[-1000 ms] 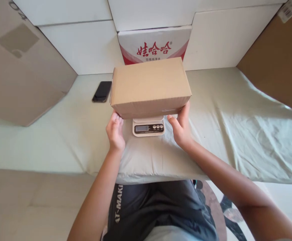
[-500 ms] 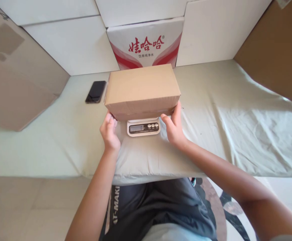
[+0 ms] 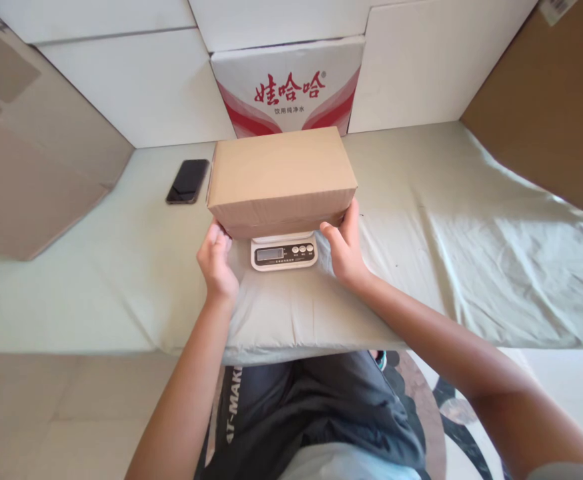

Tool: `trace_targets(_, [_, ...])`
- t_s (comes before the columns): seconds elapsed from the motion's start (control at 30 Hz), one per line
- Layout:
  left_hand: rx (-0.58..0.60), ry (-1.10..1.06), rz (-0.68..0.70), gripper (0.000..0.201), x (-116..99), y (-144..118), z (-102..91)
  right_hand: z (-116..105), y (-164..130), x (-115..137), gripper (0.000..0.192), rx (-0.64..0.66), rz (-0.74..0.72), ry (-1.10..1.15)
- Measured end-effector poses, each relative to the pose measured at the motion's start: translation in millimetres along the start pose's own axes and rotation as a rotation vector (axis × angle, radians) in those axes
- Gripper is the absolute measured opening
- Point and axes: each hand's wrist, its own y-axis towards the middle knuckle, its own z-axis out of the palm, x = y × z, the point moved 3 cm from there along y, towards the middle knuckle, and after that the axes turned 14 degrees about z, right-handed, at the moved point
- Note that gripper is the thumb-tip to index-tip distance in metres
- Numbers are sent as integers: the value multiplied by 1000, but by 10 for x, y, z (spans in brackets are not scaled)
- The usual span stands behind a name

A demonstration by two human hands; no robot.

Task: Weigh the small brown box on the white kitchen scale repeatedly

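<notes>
White foam panels (image 3: 121, 93) wall in a surface draped with a pale green sheet (image 3: 446, 220), with big brown cardboard sheets (image 3: 26, 153) leaning in at both sides and a red-and-white printed water carton (image 3: 286, 87) standing against the back. A black phone (image 3: 187, 181) lies flat on the sheet, just left of your work.

You have a closed brown cardboard box (image 3: 281, 177) sitting over a small white digital scale (image 3: 284, 251), whose display and buttons poke out from under the box's near edge. Your left hand (image 3: 216, 263) is cupped against the lower left corner of the box, fingers curled under it. Your right hand (image 3: 344, 250) is open, thumb and fingers spread along the lower right corner. Both hands touch the box; whether its full weight is on the scale cannot be told.

This looks like the weighing step, with the box being steadied on the platform. To get a true reading, you would need to let go with both hands, leaving the box centred and level, and keep the display unobstructed.
</notes>
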Motion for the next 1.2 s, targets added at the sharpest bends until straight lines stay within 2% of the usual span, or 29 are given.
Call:
trace_targets(0.2, [12, 10, 146, 57, 9, 35, -42, -40, 38, 2, 66, -4, -37, 2])
trace_targets(0.4, [-18, -6, 181, 55, 63, 77, -128, -111, 74, 26, 62, -54, -67, 40])
trace_targets(0.57, [-8, 13, 165, 58, 140, 91, -138, -179, 177, -110, 61, -122, -66, -9])
trace_targets(0.8, [-10, 49, 112, 66, 195, 120, -133, -269, 330, -311, 51, -170, 73, 109])
trace_targets(1.0, [-9, 30, 81, 69, 171, 128, -104, -283, 355, -390, 45, -190, 165, 178])
trace_targets(1.2, [0, 15, 41, 70, 187, 136, -94, -269, 410, -423, 44, -197, 193, 214])
